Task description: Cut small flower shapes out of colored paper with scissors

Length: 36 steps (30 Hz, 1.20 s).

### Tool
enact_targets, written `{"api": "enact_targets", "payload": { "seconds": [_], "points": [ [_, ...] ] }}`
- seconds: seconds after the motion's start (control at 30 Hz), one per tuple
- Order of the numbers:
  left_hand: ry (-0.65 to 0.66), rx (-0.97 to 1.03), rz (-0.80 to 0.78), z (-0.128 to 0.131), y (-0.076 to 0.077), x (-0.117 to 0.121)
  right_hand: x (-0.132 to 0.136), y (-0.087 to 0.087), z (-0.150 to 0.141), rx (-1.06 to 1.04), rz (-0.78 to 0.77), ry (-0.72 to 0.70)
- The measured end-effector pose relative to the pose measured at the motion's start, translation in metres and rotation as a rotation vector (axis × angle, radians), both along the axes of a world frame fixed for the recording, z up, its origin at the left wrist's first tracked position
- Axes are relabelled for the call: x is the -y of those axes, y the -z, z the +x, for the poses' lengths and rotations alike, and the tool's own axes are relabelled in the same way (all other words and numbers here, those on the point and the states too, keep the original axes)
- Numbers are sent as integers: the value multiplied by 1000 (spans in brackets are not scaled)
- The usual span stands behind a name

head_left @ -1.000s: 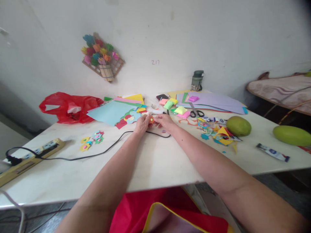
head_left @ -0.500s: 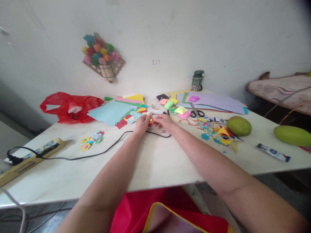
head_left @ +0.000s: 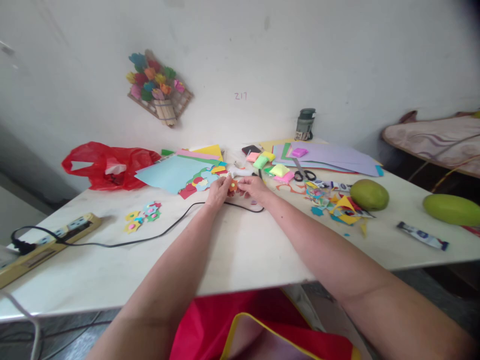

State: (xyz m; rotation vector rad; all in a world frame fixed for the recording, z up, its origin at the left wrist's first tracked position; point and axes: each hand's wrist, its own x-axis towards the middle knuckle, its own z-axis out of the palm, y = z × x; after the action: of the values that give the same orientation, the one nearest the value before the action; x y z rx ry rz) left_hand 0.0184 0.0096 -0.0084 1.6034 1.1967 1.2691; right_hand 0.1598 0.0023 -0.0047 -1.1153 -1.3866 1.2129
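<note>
Right in the middle of the frame, it's the small orange paper flower (head_left: 233, 185), pinched at its edges by the closed fingers of the left hand (head_left: 218, 192) and the right hand (head_left: 255, 188), with a white tool (head_left: 242, 172) just beyond! Out left of centre on the tabletop (head_left: 258, 250), a cluster of paper flowers (head_left: 132, 227); over at centre right, scissors (head_left: 309, 175), paper scraps (head_left: 343, 209) and 2 green fruits (head_left: 369, 195).

From here I see the table (head_left: 255, 255): a power strip (head_left: 41, 254) along its left edge, red bag (head_left: 101, 175) near the far left corner, fruit (head_left: 452, 209) by the right edge.
</note>
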Motion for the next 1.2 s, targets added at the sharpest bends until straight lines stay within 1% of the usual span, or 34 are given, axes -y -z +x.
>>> {"api": "enact_targets", "payload": {
  "seconds": [0.17,0.3,0.5,0.67,0.77,0.93,1.03,1.2],
  "points": [
    [14,-37,-3,-1,0,0,-2,3,2,71,54,-39],
    [-5,-67,-9,0,-1,1,-2,2,2,106,70,-35],
    [48,21,-77,-3,0,-2,-1,2,2,94,81,-31],
    [64,-22,-111,-5,-1,0,-2,1,1,121,98,-35],
    [75,-2,-131,-4,-3,3,-2,1,1,139,100,-32],
    [121,48,-183,-4,-5,5,-2,2,3,72,80,-16],
    [146,41,-173,-5,-6,7,-2,2,3,33,68,-14],
    [126,4,-147,-2,-7,8,-2,2,3,31,71,-12]
  ]
}}
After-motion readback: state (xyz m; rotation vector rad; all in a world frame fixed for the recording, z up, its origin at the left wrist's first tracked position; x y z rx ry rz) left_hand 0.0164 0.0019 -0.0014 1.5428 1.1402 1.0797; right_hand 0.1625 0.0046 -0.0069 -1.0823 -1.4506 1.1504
